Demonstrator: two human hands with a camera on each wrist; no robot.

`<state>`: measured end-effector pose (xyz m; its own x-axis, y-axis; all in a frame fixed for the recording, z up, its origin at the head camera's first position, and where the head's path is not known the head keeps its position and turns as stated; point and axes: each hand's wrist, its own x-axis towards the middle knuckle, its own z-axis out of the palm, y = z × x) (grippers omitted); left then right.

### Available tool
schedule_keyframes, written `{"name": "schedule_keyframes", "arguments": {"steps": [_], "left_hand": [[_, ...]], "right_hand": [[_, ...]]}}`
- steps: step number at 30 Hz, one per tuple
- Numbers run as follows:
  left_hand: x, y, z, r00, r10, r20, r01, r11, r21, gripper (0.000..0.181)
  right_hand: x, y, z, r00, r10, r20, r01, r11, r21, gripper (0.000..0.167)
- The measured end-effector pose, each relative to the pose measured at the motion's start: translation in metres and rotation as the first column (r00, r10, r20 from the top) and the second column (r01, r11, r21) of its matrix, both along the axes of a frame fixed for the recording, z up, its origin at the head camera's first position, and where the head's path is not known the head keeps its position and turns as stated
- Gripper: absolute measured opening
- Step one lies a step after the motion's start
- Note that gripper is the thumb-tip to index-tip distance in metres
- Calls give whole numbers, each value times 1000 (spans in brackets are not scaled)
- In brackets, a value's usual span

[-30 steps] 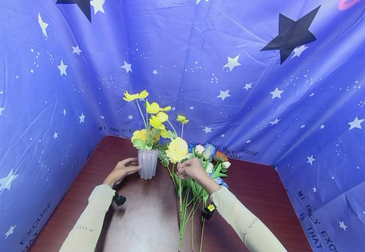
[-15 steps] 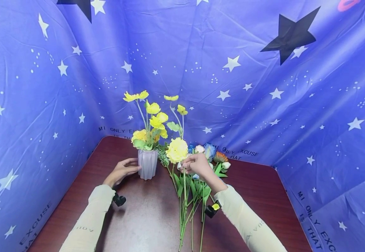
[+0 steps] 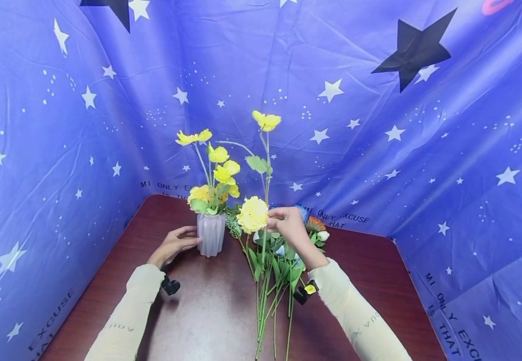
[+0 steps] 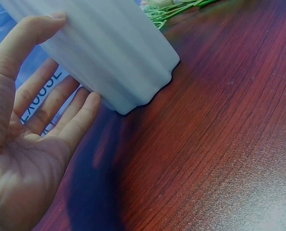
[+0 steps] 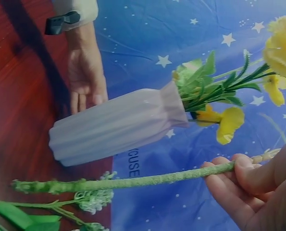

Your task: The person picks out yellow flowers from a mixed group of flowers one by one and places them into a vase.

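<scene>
A pale lilac ribbed vase (image 3: 211,236) stands upright on the table, holding several yellow flowers (image 3: 226,172). My left hand (image 3: 177,244) touches its left side; in the left wrist view the thumb lies against the vase (image 4: 109,53) and the fingers extend beside it. To the right, my right hand (image 3: 290,225) pinches the stem of a yellow poppy (image 3: 266,121), raised above the table. That green stem (image 5: 157,180) points its bare lower end past the vase in the right wrist view. A frilly yellow flower (image 3: 253,214) shows beside the right fingertips; where its stem goes is unclear.
More cut flowers lie on the dark red table (image 3: 207,321) at the right, with blue, white and orange blooms (image 3: 316,223) partly behind my right hand. Their green stems (image 3: 275,311) reach toward the near edge. A blue star-printed cloth (image 3: 355,150) surrounds the table.
My right hand has risen and moved slightly right, lifting the poppy stem clear of the bunch. Its bloom now stands higher. The left hand and the vase have stayed put.
</scene>
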<state>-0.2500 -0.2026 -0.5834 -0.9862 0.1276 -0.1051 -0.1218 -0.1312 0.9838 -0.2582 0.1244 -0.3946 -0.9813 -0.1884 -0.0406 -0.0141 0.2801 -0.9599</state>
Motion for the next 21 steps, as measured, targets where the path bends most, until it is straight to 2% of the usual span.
{"name": "schedule_keyframes", "arguments": {"steps": [4, 9, 15, 21], "left_hand": [[0, 0, -1, 1000, 0, 1, 0, 1000, 5, 63], [0, 0, -2, 1000, -3, 1, 3, 1000, -2, 63], [-1, -1, -1, 1000, -9, -1, 9, 1000, -8, 64], [-1, -1, -2, 1000, -7, 3, 7, 1000, 3, 66]], "right_hand": [[-4, -3, 6, 999, -33, -13, 33, 998, -54, 28], [-10, -6, 12, 996, -68, -51, 61, 988, -139, 23], [-19, -10, 20, 991, -96, -93, 76, 977, -199, 15], [-21, -12, 29, 991, -86, -103, 54, 959, -280, 16]]}}
